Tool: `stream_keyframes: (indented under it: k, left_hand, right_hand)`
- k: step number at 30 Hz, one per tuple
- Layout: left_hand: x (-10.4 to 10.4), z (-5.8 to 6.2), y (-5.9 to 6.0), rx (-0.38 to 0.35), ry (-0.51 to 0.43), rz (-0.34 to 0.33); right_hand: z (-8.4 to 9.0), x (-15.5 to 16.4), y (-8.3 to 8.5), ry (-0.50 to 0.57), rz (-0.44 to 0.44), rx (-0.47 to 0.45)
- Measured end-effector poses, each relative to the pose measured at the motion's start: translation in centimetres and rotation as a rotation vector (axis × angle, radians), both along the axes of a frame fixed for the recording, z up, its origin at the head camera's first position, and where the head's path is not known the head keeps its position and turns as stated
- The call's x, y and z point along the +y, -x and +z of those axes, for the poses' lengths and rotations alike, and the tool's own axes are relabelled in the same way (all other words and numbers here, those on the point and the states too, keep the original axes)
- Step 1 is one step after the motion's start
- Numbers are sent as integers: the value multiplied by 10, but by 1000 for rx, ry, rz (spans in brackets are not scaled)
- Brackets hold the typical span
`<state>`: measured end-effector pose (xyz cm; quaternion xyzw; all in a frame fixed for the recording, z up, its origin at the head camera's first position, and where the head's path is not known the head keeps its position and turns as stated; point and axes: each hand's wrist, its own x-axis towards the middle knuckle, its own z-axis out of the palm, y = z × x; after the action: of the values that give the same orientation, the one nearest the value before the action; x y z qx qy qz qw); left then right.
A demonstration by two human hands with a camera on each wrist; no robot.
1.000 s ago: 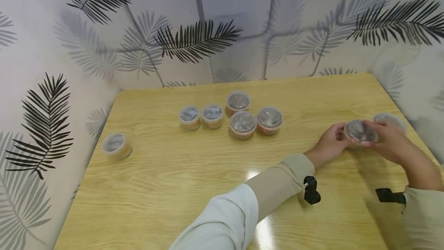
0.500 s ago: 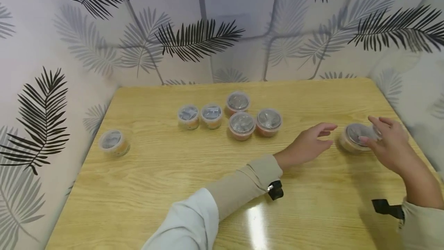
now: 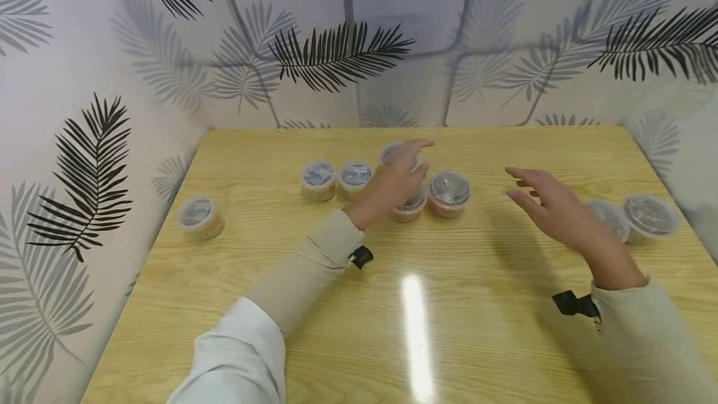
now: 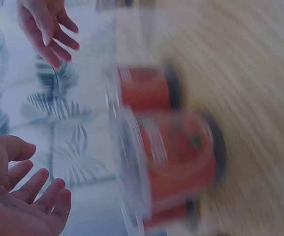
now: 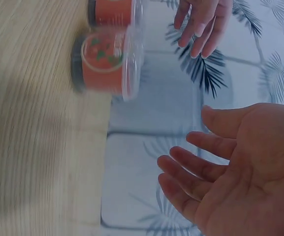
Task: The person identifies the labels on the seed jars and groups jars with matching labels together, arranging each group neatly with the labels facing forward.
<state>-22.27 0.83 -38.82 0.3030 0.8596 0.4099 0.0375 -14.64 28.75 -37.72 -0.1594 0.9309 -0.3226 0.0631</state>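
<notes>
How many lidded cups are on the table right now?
8. One far left; two side by side; three in the middle, two partly behind the left hand; two at the right edge.

A pale wooden tabletop (image 3: pixel 460 329) with a fine straight grain is being seen from above, pushed into a corner. It is being enclosed on three sides by white walls (image 3: pixel 415 11) printed with palm fronds — some black, some faded grey — and crossed by thin grey lines. A bright streak of overhead light (image 3: pixel 416 323) is being reflected off the glossy wood.
</notes>
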Motion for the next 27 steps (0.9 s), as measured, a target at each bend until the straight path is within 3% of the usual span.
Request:
stream_keyframes:
  k: [4, 10, 18, 23, 27]
  left_hand:
    - [-30, -3, 21, 35, 137, 103]
    - [-53, -15, 43, 48, 253, 147]
    - [-59, -27, 58, 35, 425, 153]
    - [-55, -30, 64, -2, 499, 151]
    - [-53, -34, 67, -4, 533, 144]
  right_hand:
    - [-1, -23, 23, 20, 56, 8]
    - [-4, -49, 57, 39, 104, 24]
    - [-16, -75, 96, 18, 94, -4]
    - [-24, -88, 110, -25, 89, -63]
    - [-33, -99, 117, -74, 133, -59]
